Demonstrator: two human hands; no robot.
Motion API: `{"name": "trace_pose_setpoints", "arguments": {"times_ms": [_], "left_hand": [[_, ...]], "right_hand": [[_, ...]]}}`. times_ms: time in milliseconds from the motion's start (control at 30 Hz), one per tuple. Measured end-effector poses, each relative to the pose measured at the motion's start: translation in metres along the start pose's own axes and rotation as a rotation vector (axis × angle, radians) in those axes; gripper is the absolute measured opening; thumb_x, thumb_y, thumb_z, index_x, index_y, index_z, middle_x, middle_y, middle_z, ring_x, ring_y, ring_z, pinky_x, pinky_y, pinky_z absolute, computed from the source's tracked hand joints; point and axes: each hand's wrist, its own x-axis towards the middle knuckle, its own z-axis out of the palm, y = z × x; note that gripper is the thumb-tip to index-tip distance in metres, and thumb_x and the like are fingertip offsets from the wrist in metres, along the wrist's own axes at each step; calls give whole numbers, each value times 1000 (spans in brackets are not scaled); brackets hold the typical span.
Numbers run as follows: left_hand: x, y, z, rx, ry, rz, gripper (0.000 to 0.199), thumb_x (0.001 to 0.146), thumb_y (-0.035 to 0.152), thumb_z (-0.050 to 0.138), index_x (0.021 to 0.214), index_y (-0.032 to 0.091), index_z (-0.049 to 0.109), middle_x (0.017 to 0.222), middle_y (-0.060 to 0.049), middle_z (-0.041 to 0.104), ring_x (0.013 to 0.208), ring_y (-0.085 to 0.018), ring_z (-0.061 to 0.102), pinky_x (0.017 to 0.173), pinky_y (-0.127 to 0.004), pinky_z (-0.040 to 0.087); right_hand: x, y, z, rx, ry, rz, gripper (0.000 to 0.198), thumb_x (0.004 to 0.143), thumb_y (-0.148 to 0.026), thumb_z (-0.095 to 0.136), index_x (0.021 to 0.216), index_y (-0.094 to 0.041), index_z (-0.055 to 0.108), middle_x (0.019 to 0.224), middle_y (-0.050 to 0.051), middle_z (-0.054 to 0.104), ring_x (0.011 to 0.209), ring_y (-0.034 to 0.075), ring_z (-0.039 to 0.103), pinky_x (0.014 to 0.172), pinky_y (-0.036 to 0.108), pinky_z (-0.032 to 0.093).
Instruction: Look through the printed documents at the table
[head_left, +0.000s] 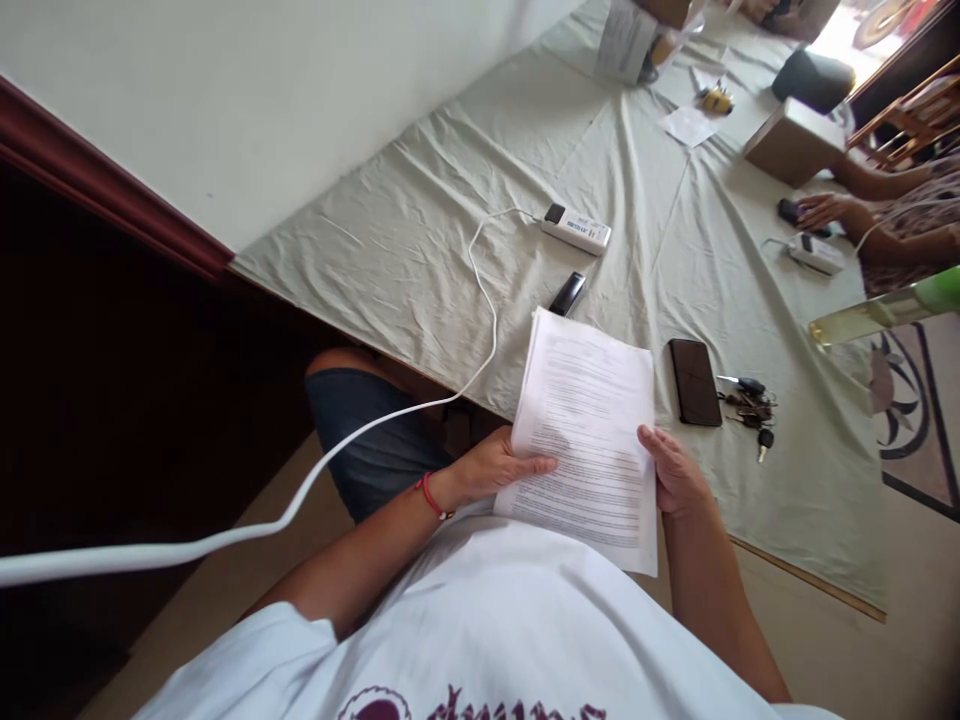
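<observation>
A stack of printed sheets point(589, 420) lies tilted between my two hands, over the table's near edge and close to my shirt. My left hand point(499, 467) grips its left side, thumb on top of the page and fingers hidden beneath. On the right side, my right hand point(675, 468) pinches the edge with the thumb in front. Just beyond the top of the sheets rests a black stapler-like object point(568, 294), partly covered by them. To the right of the papers are a dark smartphone point(695, 382) and a bunch of keys point(752, 405).
A white power bank point(576, 229) with a white cable point(484, 285) sits on the cloth-covered table point(420, 210); the cable runs toward me. At right, another person's hands point(832, 212) are near a second white device point(816, 254), a box point(795, 142) and a bottle point(885, 308).
</observation>
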Motion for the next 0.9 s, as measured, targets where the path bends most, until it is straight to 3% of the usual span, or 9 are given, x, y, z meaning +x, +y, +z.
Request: {"name": "trace_pose_setpoints", "arguments": {"times_ms": [100,200,333,500,567,667,800,900], "left_hand": [[8,5,-4,73,1,35,49,69,44,90,106,13,79,110,-13,79,106,-30,74,100,-44,57],[13,14,-6,272,82,125,50,73,48,86,108,12,79,115,-13,78,113,-33,71,107,-47,53],[18,51,1,432,133,323,52,80,47,80,121,14,75,123,-11,76,120,-31,68,110,-45,51],[37,109,12,499,124,575,48,80,47,81,113,13,77,117,-9,78,113,-30,70,104,-44,54],[47,121,8,553,122,656,42,78,48,82,103,14,79,113,-8,78,111,-30,70,103,-43,55],[63,122,-9,600,169,697,40,75,48,84,96,15,79,106,-9,79,109,-30,71,103,-43,54],[75,102,-30,605,135,634,57,71,49,86,113,13,75,116,-13,77,113,-32,69,104,-48,55],[76,89,-33,648,94,640,62,69,49,87,118,14,72,122,-15,74,117,-33,68,108,-50,52]], "right_hand": [[-1,-2,5,93,31,9,51,56,-43,98,95,-20,76,90,7,81,78,30,78,74,44,66],[4,-11,8,109,67,-90,48,54,-31,100,95,-20,78,95,6,82,83,28,78,83,43,66],[13,-42,15,97,58,-351,39,58,-27,98,92,-22,78,100,4,81,93,26,77,94,42,63],[17,-91,24,-1,10,-797,42,67,-32,93,104,-25,76,108,5,79,115,31,70,106,52,56],[21,-99,23,-57,39,-896,48,67,-34,93,110,-26,73,110,4,78,119,32,68,107,54,54],[34,-94,15,-203,57,-884,51,66,-37,93,111,-25,72,111,5,77,117,31,69,109,53,53],[50,-76,4,-481,-76,-798,44,71,-40,90,110,-29,73,115,4,77,116,30,69,109,51,54],[51,-71,1,-615,-58,-846,39,77,-42,84,113,-31,74,118,3,75,125,30,64,116,49,49]]}}
